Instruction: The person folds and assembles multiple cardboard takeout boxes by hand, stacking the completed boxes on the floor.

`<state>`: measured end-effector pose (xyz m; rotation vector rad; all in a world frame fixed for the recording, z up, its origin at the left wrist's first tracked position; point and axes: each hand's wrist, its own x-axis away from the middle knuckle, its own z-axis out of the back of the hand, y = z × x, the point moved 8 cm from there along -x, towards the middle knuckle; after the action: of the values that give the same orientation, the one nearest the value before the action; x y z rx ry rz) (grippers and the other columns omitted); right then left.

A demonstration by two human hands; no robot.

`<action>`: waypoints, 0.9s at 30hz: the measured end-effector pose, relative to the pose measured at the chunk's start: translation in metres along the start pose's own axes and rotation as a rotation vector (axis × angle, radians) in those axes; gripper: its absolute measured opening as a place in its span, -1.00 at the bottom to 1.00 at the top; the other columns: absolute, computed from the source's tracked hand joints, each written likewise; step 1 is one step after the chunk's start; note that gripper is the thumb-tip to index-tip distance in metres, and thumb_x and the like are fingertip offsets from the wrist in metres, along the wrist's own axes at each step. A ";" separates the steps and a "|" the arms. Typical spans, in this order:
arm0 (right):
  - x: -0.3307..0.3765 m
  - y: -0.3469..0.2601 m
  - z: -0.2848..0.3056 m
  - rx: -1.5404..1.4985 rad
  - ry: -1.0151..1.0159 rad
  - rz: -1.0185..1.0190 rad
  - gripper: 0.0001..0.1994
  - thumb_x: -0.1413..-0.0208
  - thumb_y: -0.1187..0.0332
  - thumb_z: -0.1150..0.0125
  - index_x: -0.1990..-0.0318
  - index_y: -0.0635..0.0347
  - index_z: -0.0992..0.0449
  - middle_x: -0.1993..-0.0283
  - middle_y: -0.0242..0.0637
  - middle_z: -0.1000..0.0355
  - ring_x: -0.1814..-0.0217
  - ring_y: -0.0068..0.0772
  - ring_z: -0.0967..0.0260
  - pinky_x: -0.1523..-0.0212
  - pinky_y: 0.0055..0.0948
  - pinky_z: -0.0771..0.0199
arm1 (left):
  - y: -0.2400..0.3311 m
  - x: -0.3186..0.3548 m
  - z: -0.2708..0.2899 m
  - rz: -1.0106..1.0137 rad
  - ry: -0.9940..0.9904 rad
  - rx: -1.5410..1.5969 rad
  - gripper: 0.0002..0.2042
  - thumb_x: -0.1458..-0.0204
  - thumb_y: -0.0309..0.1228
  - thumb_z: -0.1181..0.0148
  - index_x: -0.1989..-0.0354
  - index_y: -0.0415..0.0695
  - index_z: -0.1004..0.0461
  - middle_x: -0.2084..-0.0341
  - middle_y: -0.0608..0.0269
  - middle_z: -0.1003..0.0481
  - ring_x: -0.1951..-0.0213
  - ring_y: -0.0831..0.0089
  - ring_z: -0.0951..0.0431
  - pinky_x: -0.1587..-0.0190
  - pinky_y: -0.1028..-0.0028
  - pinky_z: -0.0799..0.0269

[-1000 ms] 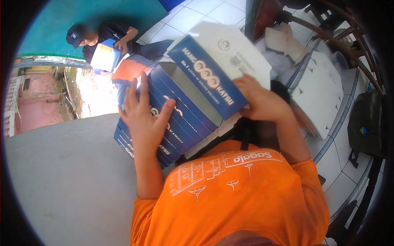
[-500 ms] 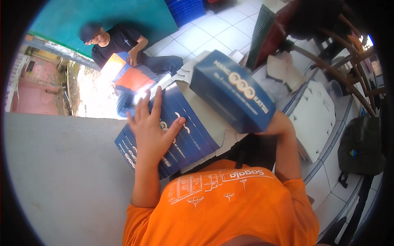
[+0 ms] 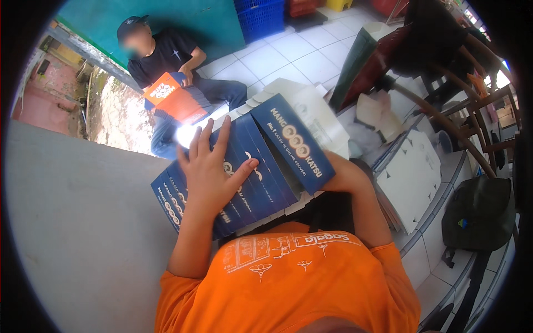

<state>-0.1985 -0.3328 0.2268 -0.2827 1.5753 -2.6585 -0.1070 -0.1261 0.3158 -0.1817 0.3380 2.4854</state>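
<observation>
My left hand [image 3: 210,176] lies with its fingers spread over a row of nested blue cardboard boxes [image 3: 247,141] with white print. The row rests across my lap, its pale inner edges showing along the far side. At its right end, my right hand [image 3: 343,173] grips the near right corner of another blue cardboard box [image 3: 294,141]. That box leans close against the row, with a dark narrow gap between them. White unprinted cardboard [image 3: 311,105] spreads behind the held box. My right fingertips are hidden behind it.
Across from me a person [image 3: 166,61] sits on the tiled floor with an orange and blue box stack [image 3: 180,100]. Flat white cardboard sheets [image 3: 411,177] stand at my right, near a dark bag [image 3: 478,213] and wooden chair legs [image 3: 444,119]. A grey wall [image 3: 83,238] is on my left.
My right hand has brought the held box left and down, against the end of the row. My left hand stays spread on the row.
</observation>
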 end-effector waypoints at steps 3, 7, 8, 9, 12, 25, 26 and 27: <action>0.005 -0.016 0.014 -0.002 -0.042 -0.013 -0.55 0.24 0.38 -0.47 0.10 0.27 -0.53 0.15 -0.01 -0.54 0.11 -0.08 -0.49 0.03 -0.35 -0.46 | -0.004 0.001 0.000 0.015 -0.011 0.022 -0.18 0.03 0.26 -0.09 -0.37 0.11 -0.15 -0.29 -0.09 -0.17 -0.35 -0.06 -0.06 -0.31 -0.22 0.38; 0.007 -0.020 0.020 0.044 -0.118 -0.077 -0.55 0.21 0.38 -0.44 0.07 0.24 -0.52 0.17 -0.02 -0.54 0.13 -0.09 -0.49 0.03 -0.34 -0.46 | -0.004 0.000 0.000 0.050 -0.027 0.008 -0.21 0.04 0.18 -0.14 -0.36 0.08 -0.17 -0.31 0.04 -0.17 -0.35 0.01 -0.09 -0.36 -0.10 0.34; 0.008 -0.012 0.022 0.030 -0.110 -0.034 -0.56 0.19 0.38 -0.42 0.07 0.24 -0.52 0.18 -0.01 -0.54 0.14 -0.10 -0.49 0.05 -0.33 -0.46 | -0.001 -0.003 -0.004 0.057 -0.041 0.018 -0.21 0.04 0.18 -0.14 -0.36 0.06 -0.18 -0.32 0.05 -0.17 -0.35 0.02 -0.08 -0.37 -0.10 0.34; 0.009 0.006 0.023 0.024 -0.088 0.000 -0.57 0.18 0.38 -0.40 0.06 0.24 -0.51 0.19 -0.01 -0.54 0.15 -0.12 -0.49 0.06 -0.32 -0.47 | 0.002 -0.008 -0.012 0.047 -0.054 0.038 -0.21 0.05 0.17 -0.14 -0.36 0.05 -0.18 -0.32 0.06 -0.17 -0.35 0.02 -0.08 -0.37 -0.09 0.35; 0.013 0.014 0.025 -0.081 -0.027 0.031 -0.58 0.17 0.43 -0.35 0.06 0.27 -0.49 0.21 -0.05 -0.53 0.20 -0.25 -0.49 0.17 -0.34 -0.48 | -0.006 -0.002 -0.005 0.092 -0.069 0.097 -0.20 0.07 0.12 -0.17 -0.37 0.06 -0.17 -0.32 0.02 -0.16 -0.36 0.03 -0.07 -0.37 -0.10 0.36; -0.017 0.002 -0.023 0.234 -0.013 0.154 -0.79 0.16 0.37 -0.34 0.32 0.22 -0.60 0.28 0.00 -0.49 0.11 0.04 -0.40 -0.24 -0.28 -0.24 | -0.004 -0.001 -0.011 0.122 -0.058 0.063 -0.19 0.08 0.03 -0.20 -0.37 -0.04 -0.14 -0.31 -0.08 -0.13 -0.38 0.00 -0.02 -0.35 -0.16 0.37; -0.017 0.003 -0.027 0.235 -0.006 0.164 -0.79 0.16 0.37 -0.34 0.32 0.22 -0.60 0.28 0.00 -0.49 0.11 0.04 -0.40 -0.24 -0.28 -0.24 | -0.008 0.000 -0.011 0.129 -0.051 0.035 -0.19 0.08 0.03 -0.20 -0.37 -0.04 -0.14 -0.32 -0.08 -0.13 -0.38 -0.01 -0.02 -0.35 -0.16 0.38; -0.018 0.002 -0.029 0.234 0.022 0.209 -0.79 0.16 0.38 -0.33 0.30 0.22 -0.60 0.28 0.00 -0.49 0.10 0.04 -0.41 -0.30 -0.27 -0.16 | -0.009 0.000 -0.012 0.128 -0.048 0.035 -0.19 0.07 0.02 -0.20 -0.37 -0.03 -0.13 -0.32 -0.08 -0.12 -0.37 -0.02 -0.02 -0.35 -0.17 0.38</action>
<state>-0.1857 -0.3066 0.2090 -0.0749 1.2058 -2.6526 -0.1007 -0.1223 0.3026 -0.0879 0.3832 2.6037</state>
